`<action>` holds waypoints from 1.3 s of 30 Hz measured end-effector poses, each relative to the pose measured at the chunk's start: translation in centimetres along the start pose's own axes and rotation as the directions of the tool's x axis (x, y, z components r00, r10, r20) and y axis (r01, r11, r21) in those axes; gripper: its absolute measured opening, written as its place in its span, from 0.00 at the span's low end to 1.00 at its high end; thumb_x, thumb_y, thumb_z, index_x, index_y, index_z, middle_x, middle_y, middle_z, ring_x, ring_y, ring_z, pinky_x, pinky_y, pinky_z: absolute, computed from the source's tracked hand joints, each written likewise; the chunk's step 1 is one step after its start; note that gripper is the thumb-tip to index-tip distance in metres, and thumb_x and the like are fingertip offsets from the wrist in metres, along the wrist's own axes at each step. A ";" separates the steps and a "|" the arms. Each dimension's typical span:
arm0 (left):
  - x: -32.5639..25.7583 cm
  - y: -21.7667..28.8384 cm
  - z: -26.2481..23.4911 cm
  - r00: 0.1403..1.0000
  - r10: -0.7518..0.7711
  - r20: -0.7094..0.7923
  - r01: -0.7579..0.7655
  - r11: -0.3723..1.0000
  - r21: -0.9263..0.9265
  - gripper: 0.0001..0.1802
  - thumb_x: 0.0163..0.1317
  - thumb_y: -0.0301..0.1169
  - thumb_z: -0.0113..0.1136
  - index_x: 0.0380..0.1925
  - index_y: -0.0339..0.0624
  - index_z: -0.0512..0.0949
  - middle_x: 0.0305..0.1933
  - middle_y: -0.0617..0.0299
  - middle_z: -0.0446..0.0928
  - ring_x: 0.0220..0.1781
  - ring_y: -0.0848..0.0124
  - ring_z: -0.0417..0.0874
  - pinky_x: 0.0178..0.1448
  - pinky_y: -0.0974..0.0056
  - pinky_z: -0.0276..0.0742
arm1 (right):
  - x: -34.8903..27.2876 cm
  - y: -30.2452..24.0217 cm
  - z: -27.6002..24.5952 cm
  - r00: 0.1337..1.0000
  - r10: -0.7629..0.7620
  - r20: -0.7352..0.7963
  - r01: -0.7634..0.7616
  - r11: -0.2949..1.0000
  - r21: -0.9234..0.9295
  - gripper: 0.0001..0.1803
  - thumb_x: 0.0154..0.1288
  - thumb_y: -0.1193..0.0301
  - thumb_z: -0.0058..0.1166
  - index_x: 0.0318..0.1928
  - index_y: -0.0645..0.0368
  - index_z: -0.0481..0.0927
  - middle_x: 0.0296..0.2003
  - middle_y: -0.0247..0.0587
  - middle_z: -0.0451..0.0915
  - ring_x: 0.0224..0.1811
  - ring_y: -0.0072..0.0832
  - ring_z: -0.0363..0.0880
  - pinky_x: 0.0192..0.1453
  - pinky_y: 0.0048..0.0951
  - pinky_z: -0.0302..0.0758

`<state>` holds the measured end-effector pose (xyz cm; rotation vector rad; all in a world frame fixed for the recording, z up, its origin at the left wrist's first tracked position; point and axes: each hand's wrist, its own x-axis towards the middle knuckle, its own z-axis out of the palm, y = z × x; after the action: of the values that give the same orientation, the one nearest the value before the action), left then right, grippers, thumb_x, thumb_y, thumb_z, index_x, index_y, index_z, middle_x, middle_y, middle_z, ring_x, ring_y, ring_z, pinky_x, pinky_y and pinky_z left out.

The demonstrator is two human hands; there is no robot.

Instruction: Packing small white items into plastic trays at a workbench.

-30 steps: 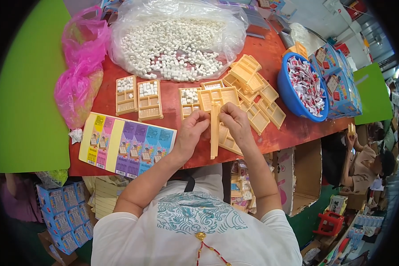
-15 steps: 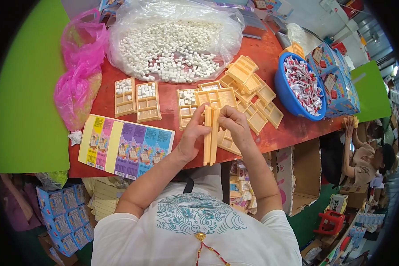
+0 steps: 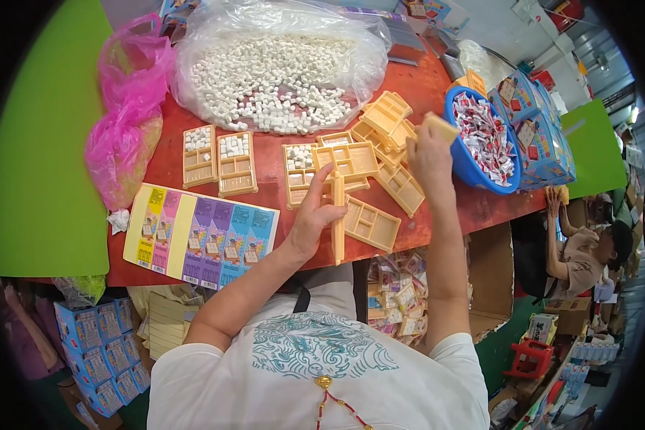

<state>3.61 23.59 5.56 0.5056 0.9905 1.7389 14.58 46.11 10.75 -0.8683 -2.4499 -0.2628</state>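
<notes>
striped card sheet (image 3: 199, 235) beside left hand (image 3: 314, 218)

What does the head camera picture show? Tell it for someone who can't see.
A person's left hand holds a tan plastic tray on edge above a red table, while the right hand lifts a small tan piece. More trays, a bag of white cubes and a blue basket lie around.

Bright, even daylight; sharp centre, fisheye bending and dark rim

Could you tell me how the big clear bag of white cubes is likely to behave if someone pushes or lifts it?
The bag looks like thin film, so it would probably sag and shift rather than slide stiffly. It is heaped with cubes, so likely heavy. Its mouth seems open, so cubes might spill.
</notes>
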 end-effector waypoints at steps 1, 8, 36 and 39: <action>-0.2 0.0 0.0 1.000 0.028 0.003 -0.028 0.999 0.041 0.47 0.50 0.30 0.55 0.74 0.48 0.50 0.51 0.54 0.71 0.50 0.67 0.75 0.52 0.63 0.76 | -0.8 -0.6 0.0 1.000 0.001 0.014 -0.003 0.986 0.168 0.07 0.64 0.72 0.55 0.37 0.65 0.78 0.35 0.50 0.79 0.34 0.42 0.80 0.37 0.37 0.76; -1.1 0.3 -0.2 0.994 0.076 0.074 -0.081 0.994 0.073 0.43 0.57 0.24 0.52 0.73 0.43 0.48 0.60 0.51 0.67 0.55 0.67 0.74 0.60 0.65 0.70 | -5.4 -8.9 -2.9 0.818 -0.204 0.538 -0.478 0.280 0.832 0.07 0.66 0.71 0.56 0.35 0.64 0.79 0.29 0.28 0.76 0.32 0.14 0.72 0.37 0.21 0.70; -4.3 3.4 -2.7 0.993 0.120 -0.001 -0.111 0.925 0.363 0.07 0.70 0.31 0.50 0.35 0.40 0.74 0.30 0.70 0.73 0.31 0.83 0.71 0.37 0.75 0.68 | -6.7 -12.1 -4.3 0.897 -0.263 0.356 -0.169 0.540 0.824 0.07 0.65 0.75 0.55 0.35 0.67 0.73 0.27 0.43 0.71 0.30 0.31 0.71 0.37 0.31 0.70; -4.3 3.4 -2.9 0.991 0.134 0.025 -0.134 0.920 0.367 0.07 0.70 0.31 0.50 0.36 0.39 0.74 0.30 0.69 0.74 0.32 0.82 0.73 0.39 0.74 0.70 | -6.8 -12.1 -4.1 0.890 -0.262 0.373 -0.193 0.526 0.828 0.07 0.65 0.74 0.55 0.35 0.67 0.73 0.26 0.41 0.71 0.30 0.28 0.70 0.36 0.30 0.70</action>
<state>1.20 18.09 7.16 0.8294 1.3199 1.6754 13.08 31.73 10.49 -0.4196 -2.5013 1.2208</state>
